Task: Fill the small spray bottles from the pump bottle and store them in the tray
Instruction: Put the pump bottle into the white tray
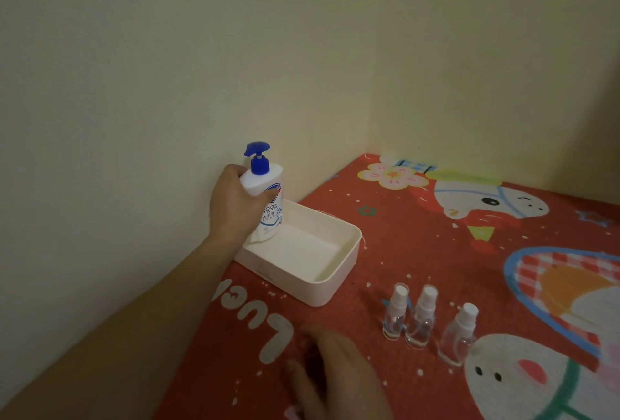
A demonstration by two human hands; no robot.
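My left hand grips the white pump bottle with the blue pump head, which stands tilted in the far left corner of the cream tray. Three small clear spray bottles with white caps stand upright in a row on the red cloth, to the right of the tray's near corner. My right hand hovers blurred over the cloth near the bottom edge, left of the spray bottles, fingers spread and holding nothing.
A red cartoon-print cloth covers the table, which sits in a corner between two cream walls. The tray lies along the table's left edge, next to the wall.
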